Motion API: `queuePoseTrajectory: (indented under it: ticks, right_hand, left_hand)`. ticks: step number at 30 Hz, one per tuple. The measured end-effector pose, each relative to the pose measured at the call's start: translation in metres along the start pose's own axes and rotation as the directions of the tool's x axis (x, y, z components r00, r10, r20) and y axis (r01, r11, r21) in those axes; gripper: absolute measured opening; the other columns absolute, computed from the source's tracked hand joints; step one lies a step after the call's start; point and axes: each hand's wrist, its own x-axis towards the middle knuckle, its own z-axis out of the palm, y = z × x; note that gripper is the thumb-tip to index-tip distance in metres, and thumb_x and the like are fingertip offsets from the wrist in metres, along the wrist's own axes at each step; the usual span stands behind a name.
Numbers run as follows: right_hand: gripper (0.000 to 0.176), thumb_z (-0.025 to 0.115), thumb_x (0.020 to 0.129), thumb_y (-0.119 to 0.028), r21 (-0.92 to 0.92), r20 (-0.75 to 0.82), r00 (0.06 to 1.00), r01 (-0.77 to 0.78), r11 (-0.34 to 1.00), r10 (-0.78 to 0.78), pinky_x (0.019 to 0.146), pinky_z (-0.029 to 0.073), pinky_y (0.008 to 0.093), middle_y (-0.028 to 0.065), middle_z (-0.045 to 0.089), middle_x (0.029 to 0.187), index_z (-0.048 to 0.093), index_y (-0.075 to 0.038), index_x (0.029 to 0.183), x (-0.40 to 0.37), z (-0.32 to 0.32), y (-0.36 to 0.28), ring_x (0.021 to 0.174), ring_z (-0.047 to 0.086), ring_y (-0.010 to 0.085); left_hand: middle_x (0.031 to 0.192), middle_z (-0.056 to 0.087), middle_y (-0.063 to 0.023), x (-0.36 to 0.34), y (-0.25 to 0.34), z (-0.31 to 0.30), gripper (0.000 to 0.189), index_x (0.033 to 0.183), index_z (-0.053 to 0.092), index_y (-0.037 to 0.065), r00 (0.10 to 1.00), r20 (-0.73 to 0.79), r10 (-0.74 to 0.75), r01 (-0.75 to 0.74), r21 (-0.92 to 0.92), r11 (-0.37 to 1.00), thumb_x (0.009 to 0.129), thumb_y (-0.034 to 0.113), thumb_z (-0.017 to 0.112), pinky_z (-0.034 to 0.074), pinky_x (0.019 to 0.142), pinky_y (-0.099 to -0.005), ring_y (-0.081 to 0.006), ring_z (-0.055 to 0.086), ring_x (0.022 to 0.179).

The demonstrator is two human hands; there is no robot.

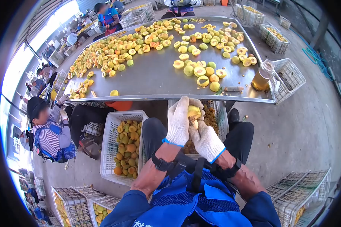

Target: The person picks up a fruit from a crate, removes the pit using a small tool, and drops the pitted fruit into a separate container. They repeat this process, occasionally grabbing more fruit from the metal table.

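My gloved left hand (pixel 179 120) and gloved right hand (pixel 207 140) meet just below the near edge of the metal table (pixel 147 85). Between them is a yellow peach (pixel 194 112), gripped by the fingers of both hands. The gloves cover part of the fruit, and I cannot make out whether a small tool is also in my fingers. Under my hands, between my knees, stands a crate (pixel 222 120) with brownish fruit pieces or stones in it. Many peach halves (pixel 121 49) lie spread over the table, cut faces and pits showing on several.
A jar of amber liquid (pixel 262 77) stands at the table's right corner, near a short knife-like handle (pixel 232 89). A crate of whole peaches (pixel 107 147) is by my left knee. Another white crate (pixel 290 77) stands right of the table. A co-worker (pixel 53 132) sits at left.
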Motion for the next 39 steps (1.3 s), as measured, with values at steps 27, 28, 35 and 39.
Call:
queuePoseTrajectory:
  ticks: [27,28,35,39]
  right_hand:
    - [0.031,0.053,0.105,-0.042,0.737,0.614,0.789,-0.581,0.345,0.017,0.041,0.029,0.0226,-0.0056,0.048,0.068,0.055,-0.013,0.094,-0.012,-0.007,0.021,0.048,0.040,0.0059]
    - [0.029,0.053,0.105,-0.041,0.751,0.623,0.782,-0.599,0.277,0.002,0.040,0.028,0.0232,-0.0055,0.047,0.067,0.055,-0.013,0.095,-0.014,-0.005,0.024,0.047,0.039,0.0064]
    - [0.023,0.054,0.105,-0.034,0.565,0.435,0.858,-0.496,0.660,0.273,0.041,0.032,0.0255,-0.0044,0.049,0.068,0.058,-0.012,0.100,-0.004,0.014,0.033,0.048,0.043,0.0077]
    - [0.037,0.049,0.106,-0.031,0.379,0.247,0.938,-0.326,0.866,0.244,0.069,0.049,0.0362,0.0121,0.068,0.083,0.064,0.003,0.113,0.003,0.034,0.063,0.075,0.063,0.0226]
  left_hand:
    - [0.095,0.071,-0.0157,0.022,-0.004,-0.046,0.053,0.094,0.071,-0.006,0.830,0.558,-0.013,-0.065,0.119,0.991,0.099,0.046,0.058,0.056,0.074,-0.0337,-0.0227,0.069,0.083]
    - [0.093,0.071,-0.0111,0.019,-0.001,-0.039,0.047,0.098,0.072,-0.004,0.831,0.557,-0.017,-0.040,0.090,0.995,0.100,0.042,0.059,0.055,0.080,-0.0319,-0.0186,0.068,0.087]
    - [0.086,0.071,-0.0112,0.021,-0.037,-0.052,0.037,0.092,0.071,-0.003,0.956,0.291,-0.044,0.005,0.134,0.991,0.099,0.031,0.061,0.056,0.070,-0.0321,-0.0205,0.069,0.076]
    - [0.079,0.070,-0.0094,0.023,-0.051,-0.044,0.035,0.088,0.072,-0.002,0.994,0.081,-0.078,0.069,0.114,0.991,0.101,0.027,0.057,0.054,0.063,-0.0296,-0.0174,0.067,0.068]
